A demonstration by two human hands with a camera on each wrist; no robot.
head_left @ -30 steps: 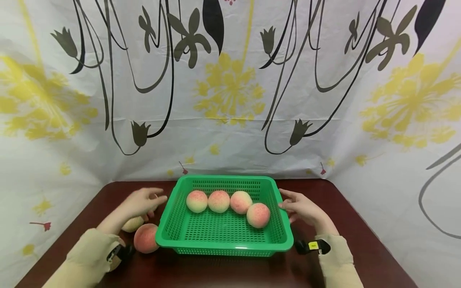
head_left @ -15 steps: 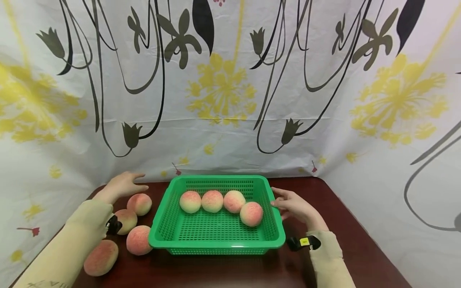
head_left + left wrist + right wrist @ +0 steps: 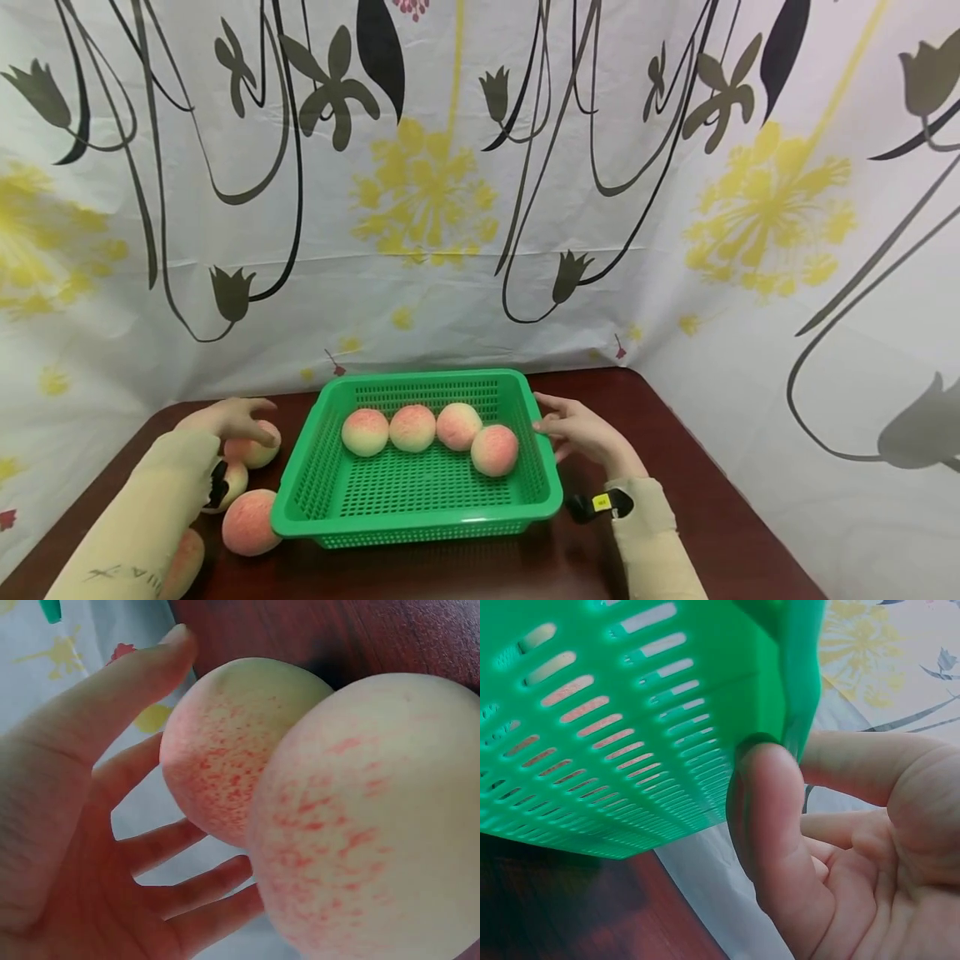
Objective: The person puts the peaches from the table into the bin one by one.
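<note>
My left hand (image 3: 225,418) curves over the farthest loose peach (image 3: 261,450), left of the green basket. The left wrist view shows the thumb and fingers spread around this pink-and-cream peach (image 3: 225,742), fingertips right at its side. A nearer peach (image 3: 375,817) covers part of it there. My right hand (image 3: 588,435) holds the basket (image 3: 420,527) by its right rim, with the thumb (image 3: 772,795) against the side wall and the index finger at the rim's edge. Inside, several peaches (image 3: 412,428) lie in a row towards the back.
Other loose peaches lie left of the basket: one peach (image 3: 251,522) close against its left front corner, another peach (image 3: 184,565) partly behind my left sleeve. The dark red table (image 3: 420,575) ends at a flower-patterned sheet (image 3: 420,325) behind and at the sides.
My left hand has moved from beside the basket to behind the loose peaches, then down onto the farthest one. My right hand stays at the rim. The whole view has shifted, moving everything leftward.
</note>
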